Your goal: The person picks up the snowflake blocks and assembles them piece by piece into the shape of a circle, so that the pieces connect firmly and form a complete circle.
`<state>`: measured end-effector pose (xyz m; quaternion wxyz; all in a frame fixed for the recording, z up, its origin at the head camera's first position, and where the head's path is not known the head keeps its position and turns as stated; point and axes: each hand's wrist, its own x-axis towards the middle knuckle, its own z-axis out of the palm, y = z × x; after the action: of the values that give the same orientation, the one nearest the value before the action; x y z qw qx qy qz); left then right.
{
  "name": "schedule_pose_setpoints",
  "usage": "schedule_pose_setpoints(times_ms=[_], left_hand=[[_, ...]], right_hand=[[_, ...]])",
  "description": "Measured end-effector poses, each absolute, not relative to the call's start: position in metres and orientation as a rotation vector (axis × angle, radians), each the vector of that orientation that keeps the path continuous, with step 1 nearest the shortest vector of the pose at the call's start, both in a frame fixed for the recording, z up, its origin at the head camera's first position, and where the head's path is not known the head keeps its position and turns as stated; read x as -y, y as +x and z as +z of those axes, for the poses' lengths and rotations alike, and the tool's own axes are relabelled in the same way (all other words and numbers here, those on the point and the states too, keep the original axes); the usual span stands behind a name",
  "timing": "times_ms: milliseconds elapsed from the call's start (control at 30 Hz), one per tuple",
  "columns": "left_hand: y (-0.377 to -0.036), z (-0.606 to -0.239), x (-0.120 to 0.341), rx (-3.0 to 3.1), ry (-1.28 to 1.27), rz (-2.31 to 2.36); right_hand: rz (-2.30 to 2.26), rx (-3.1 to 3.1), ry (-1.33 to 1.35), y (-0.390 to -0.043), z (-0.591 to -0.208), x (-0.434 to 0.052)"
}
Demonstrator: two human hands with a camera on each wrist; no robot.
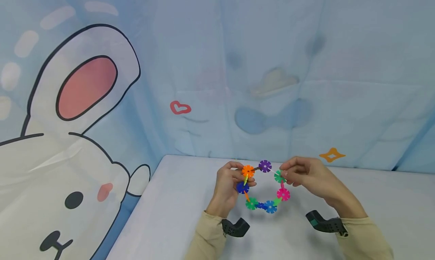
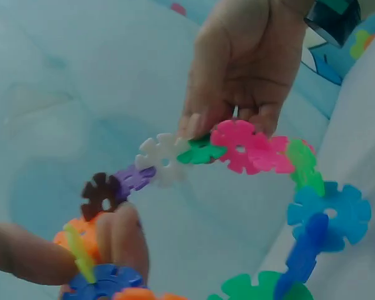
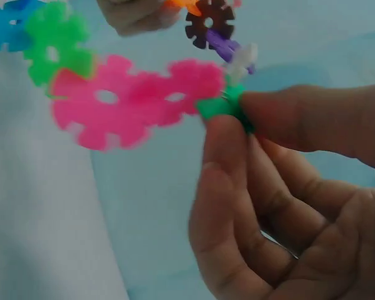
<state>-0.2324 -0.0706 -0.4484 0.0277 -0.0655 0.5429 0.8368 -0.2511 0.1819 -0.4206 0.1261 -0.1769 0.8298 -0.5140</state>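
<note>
A closed ring of slotted plastic snowflake discs is held up above the table, with its purple disc [image 1: 265,166] at the top in the head view. On the ring's left side, my left hand [image 1: 227,186] pinches the orange disc [image 1: 248,171]; a yellow disc [image 2: 81,253] and a dark blue disc [image 2: 105,282] sit beside those fingers. My right hand [image 1: 310,177] grips the green disc [image 3: 228,105] between thumb and fingertips. Next to it are a white disc [image 2: 164,159] and a pink disc [image 3: 103,103]. A light blue disc [image 1: 270,206] hangs at the bottom.
Beneath the hands lies a white table [image 1: 170,199]. A blue printed curtain [image 1: 204,63] with a cartoon rabbit [image 1: 44,184] stands behind and to the left. Each wrist wears a black camera mount, one left [image 1: 236,228] and one right [image 1: 324,223].
</note>
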Motion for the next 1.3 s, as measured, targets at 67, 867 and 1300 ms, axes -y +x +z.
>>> schedule_pose_setpoints(times_ms=[67, 867, 1300], left_hand=[[-0.237, -0.457, 0.068, -1.684, -0.216, 2.542], [-0.247, -0.514, 0.073, -2.609, 0.427, 1.423], [-0.251, -0.532, 0.07, -2.493, 0.545, 1.725]], right_hand=[[-1.428, -2.419, -0.501, -0.256, -0.426, -0.19], [-1.025, -2.463, -0.43, -0.279, -0.485, -0.247], [-1.029, -2.396, -0.51, -0.279, -0.489, -0.253]])
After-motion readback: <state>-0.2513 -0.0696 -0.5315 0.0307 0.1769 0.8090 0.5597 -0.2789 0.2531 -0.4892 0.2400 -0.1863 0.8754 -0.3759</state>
